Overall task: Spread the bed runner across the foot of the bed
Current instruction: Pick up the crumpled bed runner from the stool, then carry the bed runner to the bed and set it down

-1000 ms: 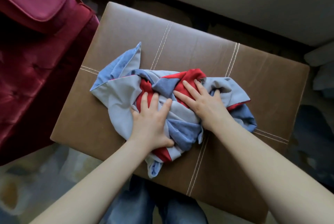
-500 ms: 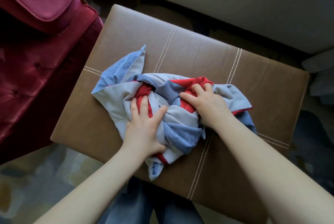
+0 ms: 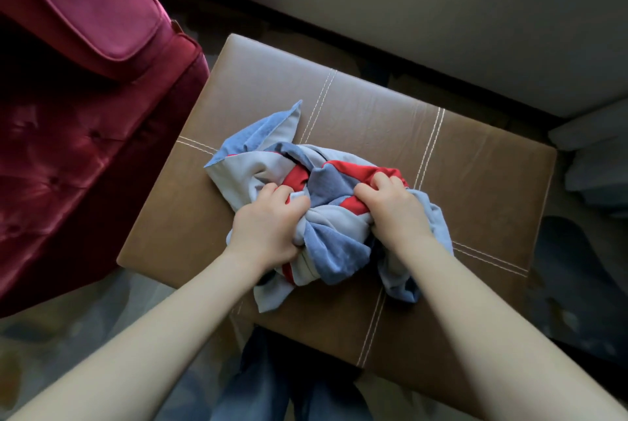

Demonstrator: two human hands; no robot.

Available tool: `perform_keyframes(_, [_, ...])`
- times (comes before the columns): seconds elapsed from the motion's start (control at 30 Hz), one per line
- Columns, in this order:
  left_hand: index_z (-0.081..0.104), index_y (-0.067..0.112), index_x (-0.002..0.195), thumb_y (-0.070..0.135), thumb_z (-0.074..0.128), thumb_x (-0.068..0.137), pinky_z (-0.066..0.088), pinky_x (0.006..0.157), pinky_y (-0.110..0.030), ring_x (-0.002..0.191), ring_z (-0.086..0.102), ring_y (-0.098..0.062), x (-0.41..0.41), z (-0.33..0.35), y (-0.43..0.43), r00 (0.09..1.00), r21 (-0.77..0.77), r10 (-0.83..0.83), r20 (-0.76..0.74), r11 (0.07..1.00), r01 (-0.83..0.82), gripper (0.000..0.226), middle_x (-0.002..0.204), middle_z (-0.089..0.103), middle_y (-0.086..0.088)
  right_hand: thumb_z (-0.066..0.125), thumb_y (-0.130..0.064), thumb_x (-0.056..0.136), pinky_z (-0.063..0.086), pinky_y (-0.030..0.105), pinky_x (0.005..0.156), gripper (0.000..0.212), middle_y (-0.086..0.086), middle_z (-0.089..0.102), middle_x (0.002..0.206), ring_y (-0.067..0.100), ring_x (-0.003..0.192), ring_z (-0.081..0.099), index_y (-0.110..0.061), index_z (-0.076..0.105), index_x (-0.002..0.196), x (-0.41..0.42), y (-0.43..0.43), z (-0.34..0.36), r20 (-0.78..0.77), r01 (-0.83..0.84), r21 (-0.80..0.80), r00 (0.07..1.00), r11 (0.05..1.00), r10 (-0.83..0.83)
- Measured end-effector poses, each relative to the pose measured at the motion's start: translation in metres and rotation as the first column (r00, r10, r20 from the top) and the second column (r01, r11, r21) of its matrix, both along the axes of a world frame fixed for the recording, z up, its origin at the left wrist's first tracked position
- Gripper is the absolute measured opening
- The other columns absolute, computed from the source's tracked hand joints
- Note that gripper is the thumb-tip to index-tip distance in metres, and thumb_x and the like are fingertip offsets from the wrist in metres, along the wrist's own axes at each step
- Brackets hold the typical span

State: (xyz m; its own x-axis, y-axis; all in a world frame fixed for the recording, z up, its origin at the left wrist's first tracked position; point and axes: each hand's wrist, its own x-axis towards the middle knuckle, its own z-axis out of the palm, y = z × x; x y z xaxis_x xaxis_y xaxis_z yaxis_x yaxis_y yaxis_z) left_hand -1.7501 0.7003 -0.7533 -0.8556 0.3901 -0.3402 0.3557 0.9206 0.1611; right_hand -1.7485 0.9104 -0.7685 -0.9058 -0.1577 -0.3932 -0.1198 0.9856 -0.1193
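Note:
The bed runner, a crumpled cloth of blue, grey and red patches, lies bunched in the middle of a brown leather ottoman. My left hand is closed on the cloth's left side. My right hand is closed on a red and grey fold at its right side. One blue corner of the runner sticks up toward the far left. The bed runs along the top of the view, just past the ottoman.
A dark red tufted armchair stands close against the ottoman's left side. A patterned rug covers the floor below. Grey bedding hangs at the right edge. My legs in jeans stand at the ottoman's near edge.
Both hands lay flat with fingers spread on the runner; now both have curled into fists, gathering the cloth into a tighter bunch. The view has shifted slightly.

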Motion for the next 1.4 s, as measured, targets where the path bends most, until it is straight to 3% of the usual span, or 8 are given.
perform_keyframes(0.3, [0.052,0.021,0.099,0.027,0.062,0.07,0.047,0.053,-0.033,0.102,0.048,-0.022,-0.03,0.089,-0.004,0.992,0.089,-0.028,-0.123,0.995,0.039,0.032,0.1,0.052,0.002,0.053,-0.008,0.081,0.046,0.04,0.076,0.033,0.007,0.048,0.115,0.029,0.103,0.045,-0.019,0.054,0.112,-0.017,0.0,0.097,-0.117,0.081,-0.064,0.989,0.995,-0.088])
perform_keyframes(0.63, [0.049,0.022,0.095,0.028,0.06,0.07,0.035,0.051,-0.028,0.099,0.049,-0.021,-0.068,0.265,0.013,0.928,0.146,-0.066,-0.368,0.981,0.128,0.028,0.097,0.052,0.004,0.055,-0.011,0.08,0.048,0.038,0.073,0.034,0.005,0.048,0.113,0.027,0.101,0.046,-0.02,0.054,0.112,-0.046,0.021,0.282,-0.334,0.096,-0.047,0.936,0.994,-0.107])
perform_keyframes(0.97, [0.051,0.017,0.093,0.032,0.063,0.07,0.044,0.052,-0.033,0.093,0.052,-0.025,-0.08,0.439,0.017,0.801,0.161,-0.048,-0.596,0.971,0.177,0.03,0.093,0.054,0.0,0.055,-0.01,0.081,0.03,0.031,0.057,0.032,0.004,0.049,0.108,0.027,0.099,0.05,-0.022,0.054,0.11,-0.056,0.025,0.46,-0.585,0.077,0.015,0.809,0.997,-0.054])
perform_keyframes(1.2, [0.053,0.018,0.091,0.039,0.066,0.066,0.05,0.056,-0.037,0.089,0.055,-0.027,-0.073,0.525,0.009,0.721,0.144,-0.033,-0.692,0.972,0.183,0.035,0.091,0.056,-0.001,0.057,-0.007,0.081,0.033,0.03,0.058,0.033,0.005,0.051,0.105,0.027,0.099,0.051,-0.023,0.054,0.11,-0.053,0.019,0.543,-0.706,0.011,0.003,0.709,1.0,-0.005])
perform_keyframes(1.4, [0.055,0.02,0.093,0.04,0.069,0.065,0.046,0.056,-0.034,0.091,0.057,-0.028,-0.059,0.566,-0.007,0.668,0.137,0.004,-0.744,0.979,0.147,0.038,0.094,0.059,-0.003,0.059,-0.007,0.08,0.038,0.032,0.059,0.034,0.006,0.052,0.103,0.028,0.098,0.053,-0.022,0.055,0.11,-0.053,0.006,0.584,-0.766,-0.071,0.001,0.641,0.997,0.047])
